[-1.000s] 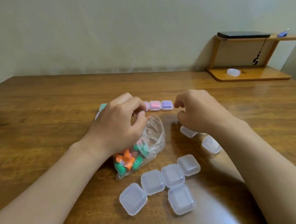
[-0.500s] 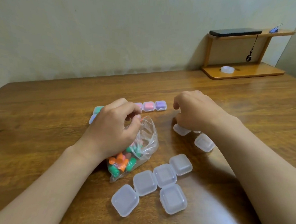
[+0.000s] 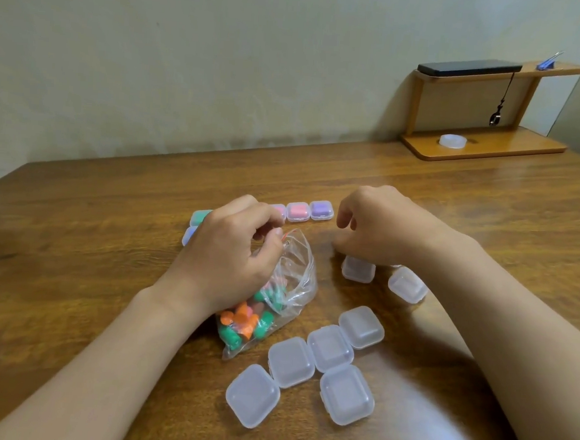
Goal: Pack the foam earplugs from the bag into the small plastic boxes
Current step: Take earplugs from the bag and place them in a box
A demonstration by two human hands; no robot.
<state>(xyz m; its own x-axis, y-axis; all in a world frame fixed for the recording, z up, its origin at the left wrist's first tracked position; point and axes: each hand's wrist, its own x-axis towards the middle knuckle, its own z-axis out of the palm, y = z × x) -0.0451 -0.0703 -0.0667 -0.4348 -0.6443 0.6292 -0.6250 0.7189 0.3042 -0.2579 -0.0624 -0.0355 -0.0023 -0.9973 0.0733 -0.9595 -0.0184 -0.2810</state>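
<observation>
A clear plastic bag (image 3: 294, 278) lies on the wooden table (image 3: 73, 256), with orange and green foam earplugs (image 3: 243, 323) bunched in its lower end. My left hand (image 3: 231, 253) pinches the bag's rim at the open mouth. My right hand (image 3: 381, 222) hovers to the right of the bag with fingers loosely curled and nothing visible in them, just above an empty clear box (image 3: 358, 269). Another empty box (image 3: 407, 284) sits beside it. Several closed empty boxes (image 3: 329, 348) cluster in front. Filled boxes, pink (image 3: 298, 210), purple (image 3: 321, 210) and green (image 3: 200, 216), line the far side.
A small wooden shelf stand (image 3: 485, 151) sits at the back right, with a black phone (image 3: 469, 68) on top and a white tape roll (image 3: 453, 141) on its base. The wall runs along the table's far edge.
My left hand has kept its pinch on the bag's mouth and shifted it slightly. My right hand stays over the same clear box. The camera view has drifted a little.
</observation>
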